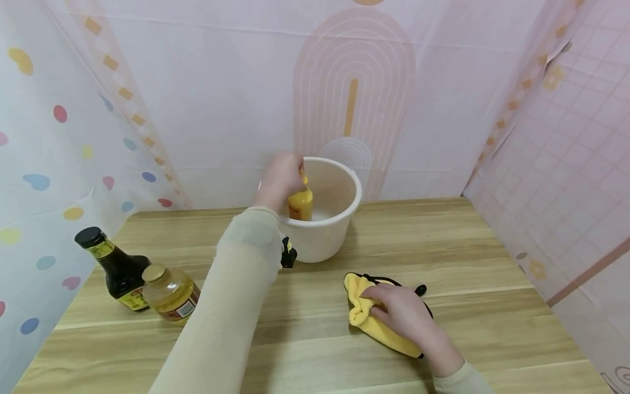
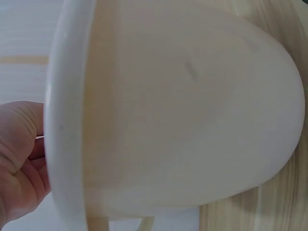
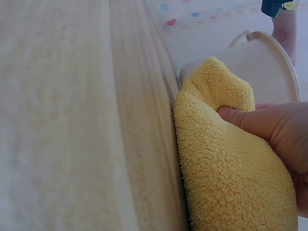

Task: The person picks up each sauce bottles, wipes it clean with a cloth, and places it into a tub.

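Our left hand [image 1: 279, 180] holds the small yellow bottle [image 1: 301, 204] down inside the white bucket [image 1: 344, 219]. Our right hand [image 1: 401, 313] grips the yellow cloth [image 1: 364, 317] on the table [image 1: 467, 246]. We think two bottles [image 1: 143, 279] wait; wiping hasn't started.

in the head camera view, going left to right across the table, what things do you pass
Dark sauce bottle with black cap → clear bottle of golden oil with gold lid → small yellow bottle, gripped by the left hand inside the white plastic bucket → yellow fluffy cloth under the right hand.
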